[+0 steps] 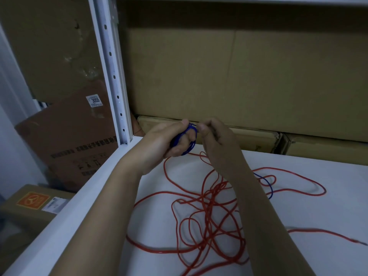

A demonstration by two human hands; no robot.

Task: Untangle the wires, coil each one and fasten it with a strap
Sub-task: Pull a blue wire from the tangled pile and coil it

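Observation:
A blue wire (191, 140) is wound in several small loops around the fingers of my left hand (169, 140), which grips the coil above the white shelf. My right hand (215, 140) is just to its right, thumb and fingers pinching the blue wire at the top of the coil. A loose stretch of the same blue wire (267, 184) trails behind my right forearm onto the shelf. A long red wire (207, 212) lies in a tangled heap on the shelf below both forearms, its bare end (358, 241) pointing right. No strap is visible.
The white shelf (298, 176) has a raised front-left edge (79, 206) and a perforated upright post (113, 76). Cardboard boxes (239, 76) fill the back of the shelf. More boxes (65, 140) lean and stand beyond the shelf's left edge.

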